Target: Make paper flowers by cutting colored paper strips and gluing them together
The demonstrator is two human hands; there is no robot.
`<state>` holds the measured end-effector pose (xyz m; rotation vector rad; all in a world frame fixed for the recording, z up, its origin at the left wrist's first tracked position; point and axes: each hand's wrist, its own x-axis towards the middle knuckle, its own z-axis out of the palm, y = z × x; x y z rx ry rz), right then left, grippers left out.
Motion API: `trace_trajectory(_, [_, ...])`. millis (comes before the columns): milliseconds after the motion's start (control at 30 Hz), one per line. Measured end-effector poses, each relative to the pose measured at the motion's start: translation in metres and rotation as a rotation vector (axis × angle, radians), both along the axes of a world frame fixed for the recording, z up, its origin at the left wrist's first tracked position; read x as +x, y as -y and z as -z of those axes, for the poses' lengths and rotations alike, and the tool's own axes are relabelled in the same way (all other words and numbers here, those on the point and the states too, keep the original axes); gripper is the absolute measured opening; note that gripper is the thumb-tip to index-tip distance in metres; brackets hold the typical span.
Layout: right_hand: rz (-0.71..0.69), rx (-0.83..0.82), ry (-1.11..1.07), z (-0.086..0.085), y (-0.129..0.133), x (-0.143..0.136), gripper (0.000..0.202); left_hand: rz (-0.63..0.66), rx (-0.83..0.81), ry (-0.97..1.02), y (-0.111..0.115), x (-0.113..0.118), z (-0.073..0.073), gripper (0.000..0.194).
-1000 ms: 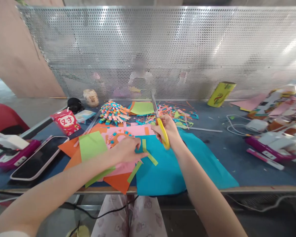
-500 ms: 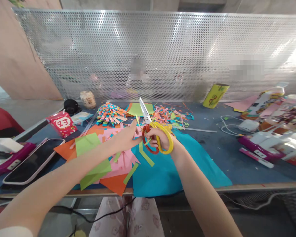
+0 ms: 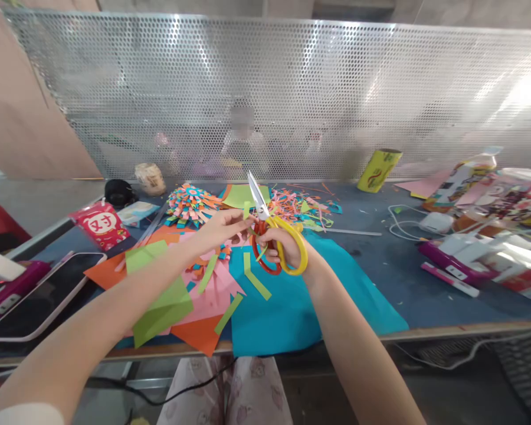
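Yellow-and-red-handled scissors are in my right hand, their blades pointing up and away. The fingers of my left hand are pinched together, almost touching the right fingertips. A light green paper strip sticks up from the left fingers. Another thin green bit shows by the red handle loop. Below lie a bent green strip on a blue sheet, and a pink fringed paper with more green strips. Behind my left hand sits a multicoloured paper pompom.
Paper shreds lie beyond the scissors. At left are a phone, a red packet and orange and green sheets. A yellow tube, a power strip and bottles stand right. A perforated metal panel closes the back.
My left fingers have shifted toward the right fingertips and closed more tightly at the strip. The scissors stay in my right hand. The whole view has shifted slightly, with things appearing further left.
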<state>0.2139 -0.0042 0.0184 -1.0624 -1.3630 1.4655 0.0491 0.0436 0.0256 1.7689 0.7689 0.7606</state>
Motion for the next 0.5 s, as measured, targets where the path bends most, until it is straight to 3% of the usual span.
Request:
trace_trajectory(267, [-0.056,-0.006,0.001,0.004,0.001,-0.002,0.015,-0.062,0.257,-0.197,-0.005,-0.023,0.002,0.029])
trace_trajectory(400, [0.016,0.036,0.037,0.005,-0.005,-0.001,0.03,-0.147,0.313,-0.182,-0.004,-0.038,0.003,0.027])
trace_trajectory(500, [0.114,0.081,0.131,-0.003,-0.025,0.009,0.035,-0.216,0.293,-0.127,-0.007,-0.051,0.011,0.026])
